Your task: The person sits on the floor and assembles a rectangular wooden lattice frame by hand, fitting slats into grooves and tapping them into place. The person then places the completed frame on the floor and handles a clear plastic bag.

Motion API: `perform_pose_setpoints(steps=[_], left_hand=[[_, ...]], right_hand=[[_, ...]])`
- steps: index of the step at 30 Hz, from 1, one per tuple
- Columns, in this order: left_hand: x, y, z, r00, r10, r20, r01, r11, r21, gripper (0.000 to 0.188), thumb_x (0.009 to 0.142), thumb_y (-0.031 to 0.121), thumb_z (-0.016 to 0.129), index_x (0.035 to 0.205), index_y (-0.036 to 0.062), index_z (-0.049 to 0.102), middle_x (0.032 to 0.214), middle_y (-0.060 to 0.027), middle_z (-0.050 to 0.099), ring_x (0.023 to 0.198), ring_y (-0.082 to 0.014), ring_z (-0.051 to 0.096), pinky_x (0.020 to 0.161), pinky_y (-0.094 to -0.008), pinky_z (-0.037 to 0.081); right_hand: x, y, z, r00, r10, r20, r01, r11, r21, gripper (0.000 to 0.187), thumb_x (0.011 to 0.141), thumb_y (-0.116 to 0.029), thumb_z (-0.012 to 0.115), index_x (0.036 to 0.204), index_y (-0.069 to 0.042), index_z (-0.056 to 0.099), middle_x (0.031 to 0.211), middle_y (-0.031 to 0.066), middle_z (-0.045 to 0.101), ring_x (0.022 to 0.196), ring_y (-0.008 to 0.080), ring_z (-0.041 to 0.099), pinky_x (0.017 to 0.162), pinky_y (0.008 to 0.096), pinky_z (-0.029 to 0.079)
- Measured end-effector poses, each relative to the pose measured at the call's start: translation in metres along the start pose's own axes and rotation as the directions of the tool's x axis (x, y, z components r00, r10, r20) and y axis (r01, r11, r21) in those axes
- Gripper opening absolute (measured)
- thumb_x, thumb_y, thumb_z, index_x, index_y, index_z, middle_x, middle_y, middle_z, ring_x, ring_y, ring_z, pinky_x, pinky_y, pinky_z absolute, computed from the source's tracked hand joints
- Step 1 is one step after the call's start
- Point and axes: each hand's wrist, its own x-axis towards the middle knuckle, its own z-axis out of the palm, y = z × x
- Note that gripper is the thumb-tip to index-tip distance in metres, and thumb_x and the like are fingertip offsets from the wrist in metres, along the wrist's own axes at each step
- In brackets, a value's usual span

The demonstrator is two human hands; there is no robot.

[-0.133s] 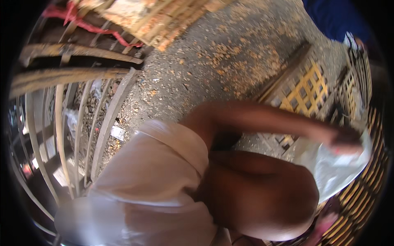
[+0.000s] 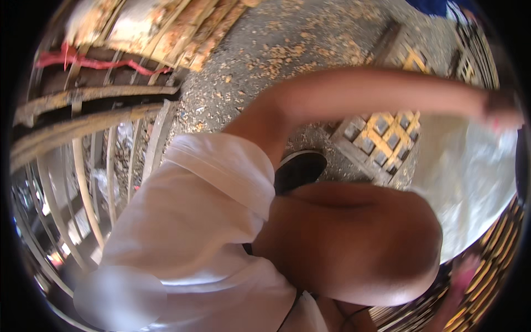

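My left arm reaches across to the far right, and my left hand [image 2: 502, 117] is at the upper edge of a translucent whitish plastic sheet or bag [image 2: 470, 188]. Its fingers look closed on that edge, though they are blurred. The plastic spreads below the hand, beyond my bent knee [image 2: 359, 243]. Low at the right, my right hand [image 2: 464, 271] shows as a pinkish blur beside the plastic's lower edge, over woven bamboo slats [image 2: 492, 249]. Its fingers cannot be made out.
A yellow bamboo lattice panel [image 2: 387, 138] in a wooden frame lies past my knee. Slatted wooden racks [image 2: 83, 130] stand at left, with red ribbon [image 2: 110, 63] tied along one. Orange-brown chips litter the gritty floor [image 2: 265, 50]. Blue cloth [image 2: 431, 5] shows at top right.
My left hand has moved up and to the right, and more of the plastic has spread out below it. My right hand has shifted slightly up and right. The view has shifted too.
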Motion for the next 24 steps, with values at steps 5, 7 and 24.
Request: perform_pose_setpoints(steps=[5,7,24], left_hand=[[-0.023,0.015,-0.007,0.999,0.031,-0.034,-0.029,0.998,0.060,0.038,0.090,0.025,0.049,0.083,-0.0057,0.069,0.079,-0.0194,0.071,0.075,-0.0301,0.069,0.070,-0.0462,0.056],[-0.065,0.022,-0.012,0.997,0.045,-0.071,-0.041,0.997,0.059,0.037,0.090,0.025,0.049,0.083,-0.0047,0.069,0.079,-0.0187,0.070,0.075,-0.0297,0.069,0.070,-0.0460,0.056],[-0.088,0.168,-0.051,0.948,0.260,-0.184,-0.218,0.951,0.220,0.030,0.095,0.027,0.048,0.087,0.0037,0.066,0.080,-0.0128,0.068,0.074,-0.0269,0.066,0.072,-0.0443,0.055]], right_hand=[[0.024,-0.003,0.020,0.999,-0.020,-0.035,0.020,1.000,-0.006,0.052,0.091,-0.024,0.077,0.137,-0.004,0.063,0.130,0.0192,0.070,0.124,0.0359,0.065,0.106,0.0454,0.052],[0.032,-0.004,0.024,0.999,-0.028,-0.047,0.026,0.999,-0.030,0.053,0.091,-0.026,0.077,0.138,-0.005,0.063,0.130,0.0189,0.070,0.124,0.0355,0.065,0.106,0.0453,0.052],[0.060,-0.209,0.012,0.887,0.067,-0.456,0.183,0.857,0.482,0.052,0.095,-0.031,0.073,0.138,-0.002,0.063,0.130,0.0219,0.071,0.121,0.0310,0.067,0.103,0.0469,0.053]])
